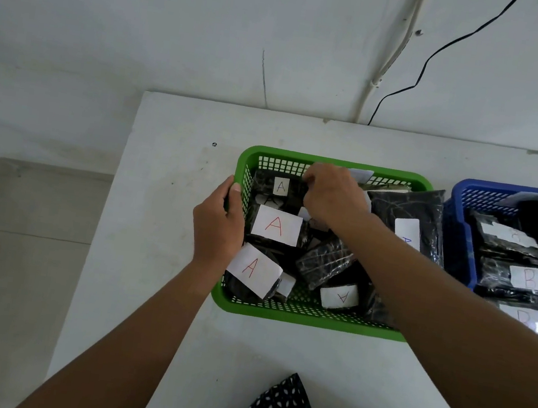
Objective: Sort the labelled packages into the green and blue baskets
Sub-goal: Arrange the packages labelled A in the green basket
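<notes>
The green basket sat mid-frame on the white surface, packed with black packages bearing white "A" labels. The left hand held the basket's left rim, thumb curled over the edge. The right hand reached into the far part of the basket with fingers curled down among the packages — whether its grip had closed on one could not be told. At the right edge of the frame stood the blue basket, holding packages labelled "B" — the two baskets just beside each other.
</notes>
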A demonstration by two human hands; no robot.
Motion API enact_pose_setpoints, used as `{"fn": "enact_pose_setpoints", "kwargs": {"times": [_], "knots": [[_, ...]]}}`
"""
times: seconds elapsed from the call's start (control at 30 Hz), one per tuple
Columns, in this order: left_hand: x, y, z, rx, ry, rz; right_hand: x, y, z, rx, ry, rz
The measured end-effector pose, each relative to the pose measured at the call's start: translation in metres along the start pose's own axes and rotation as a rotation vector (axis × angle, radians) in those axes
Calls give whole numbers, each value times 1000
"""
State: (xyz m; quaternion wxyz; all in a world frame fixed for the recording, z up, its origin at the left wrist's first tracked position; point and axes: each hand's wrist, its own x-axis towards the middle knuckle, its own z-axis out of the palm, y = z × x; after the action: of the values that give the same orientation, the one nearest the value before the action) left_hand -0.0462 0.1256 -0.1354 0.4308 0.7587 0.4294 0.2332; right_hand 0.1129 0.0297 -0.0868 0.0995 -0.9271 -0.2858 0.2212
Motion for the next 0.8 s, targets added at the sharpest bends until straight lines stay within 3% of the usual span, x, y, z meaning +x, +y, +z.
{"fn": "enact_pose_setpoints", "kwargs": {"times": [0.1,0.27,0.33,0.5,0.8], "knots": [[-1,2,-2,14,-5,3,-3,2,-4,-150,-249,-54],[-2,2,-2,11,0,12,-4,7,-9,-117,-313,-62],[-1,2,-1,15,-4,11,-1,7,-19,-38,-285,-36],[-2,1,-1,37,-2,0,6,1,-44,498,-35,-44],[-2,2,-2,43,17,13,22,-10,-16,436,-188,-128]]}}
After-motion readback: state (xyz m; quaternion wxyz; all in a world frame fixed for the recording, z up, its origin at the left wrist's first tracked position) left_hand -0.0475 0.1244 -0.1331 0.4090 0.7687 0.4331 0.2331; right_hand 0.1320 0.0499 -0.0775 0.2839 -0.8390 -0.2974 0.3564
